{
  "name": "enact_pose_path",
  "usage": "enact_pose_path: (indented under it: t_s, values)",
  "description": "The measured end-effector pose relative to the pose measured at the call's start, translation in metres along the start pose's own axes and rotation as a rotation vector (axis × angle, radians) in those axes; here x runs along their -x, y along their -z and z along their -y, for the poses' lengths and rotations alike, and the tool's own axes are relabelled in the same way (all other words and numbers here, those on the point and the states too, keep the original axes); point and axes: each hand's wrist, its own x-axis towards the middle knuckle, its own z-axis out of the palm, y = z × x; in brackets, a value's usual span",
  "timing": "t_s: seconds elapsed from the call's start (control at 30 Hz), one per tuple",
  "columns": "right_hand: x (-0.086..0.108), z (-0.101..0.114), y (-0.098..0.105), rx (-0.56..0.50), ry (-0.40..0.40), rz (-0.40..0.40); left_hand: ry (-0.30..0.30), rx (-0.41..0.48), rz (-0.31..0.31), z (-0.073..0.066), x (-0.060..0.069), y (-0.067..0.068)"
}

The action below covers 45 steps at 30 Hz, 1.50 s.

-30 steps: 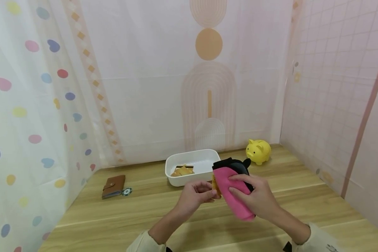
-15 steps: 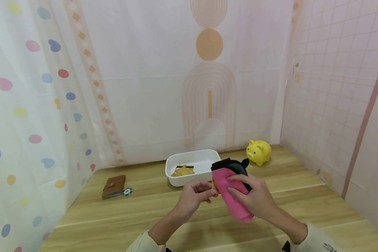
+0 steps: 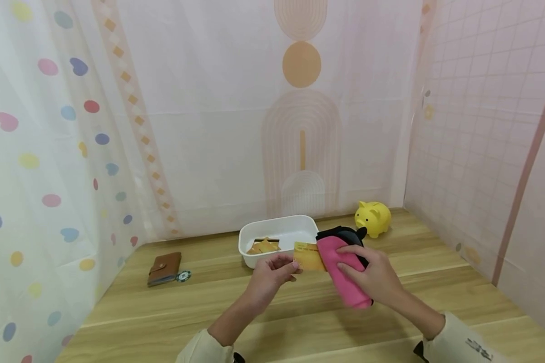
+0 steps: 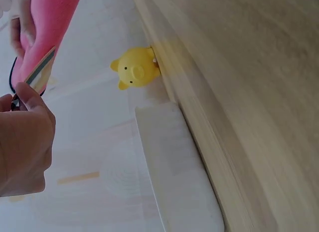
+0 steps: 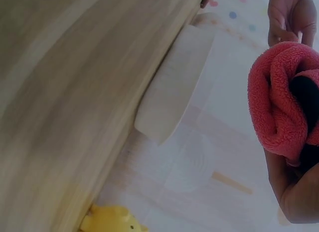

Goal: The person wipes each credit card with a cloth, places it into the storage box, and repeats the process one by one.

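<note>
My left hand (image 3: 267, 281) pinches the near corner of a gold bank card (image 3: 308, 257) between thumb and fingers, and the card's far end is tucked behind or into a pink fleecy pouch-like thing (image 3: 340, 277) with black parts. In the left wrist view a dark stripe shows along the card (image 4: 41, 70). With thumb and fingers spread over its pink side, my right hand (image 3: 378, 275) grips the fleecy thing. The right wrist view shows the thing's fuzzy pink roll (image 5: 279, 102) around a black part. Its inside is mostly hidden.
Behind the hands stands a white tray (image 3: 274, 261) with several gold cards (image 3: 264, 246) in its left part. A yellow piggy bank (image 3: 372, 219) is at the back right. On the left lie a brown wallet (image 3: 164, 268) and a poker chip (image 3: 183, 276) on the wooden table (image 3: 136, 317).
My left hand has moved left with the card, so much more of the card shows beside the fleecy thing. The right hand has shifted slightly right and up with the fleecy thing.
</note>
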Motion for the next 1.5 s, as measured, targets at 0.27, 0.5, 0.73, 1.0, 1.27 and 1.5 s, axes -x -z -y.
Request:
enact_pose_path:
  t_s: [0.27,0.5,0.73,1.0,1.27,1.5]
  values:
    - [-0.001,-0.021,0.010,0.005,-0.177,0.093,0.017,0.161,-0.102,0.006,-0.012,0.014]
    - [0.005,-0.037,0.023,0.006,-0.333,0.302,-0.017,0.116,-0.230,0.019,-0.028,0.030]
    - [0.007,-0.049,0.025,-0.002,-0.367,0.406,-0.039,0.147,-0.347,0.023,-0.045,0.047]
    - [0.007,-0.054,0.023,0.028,-0.342,0.438,-0.007,0.089,-0.464,0.030,-0.059,0.062]
    - [0.007,-0.062,0.019,-0.015,-0.336,0.575,0.053,-0.049,-0.451,0.036,-0.055,0.073]
    - [0.009,-0.073,0.026,-0.044,-0.410,0.647,0.036,-0.159,-0.284,0.032,-0.045,0.060]
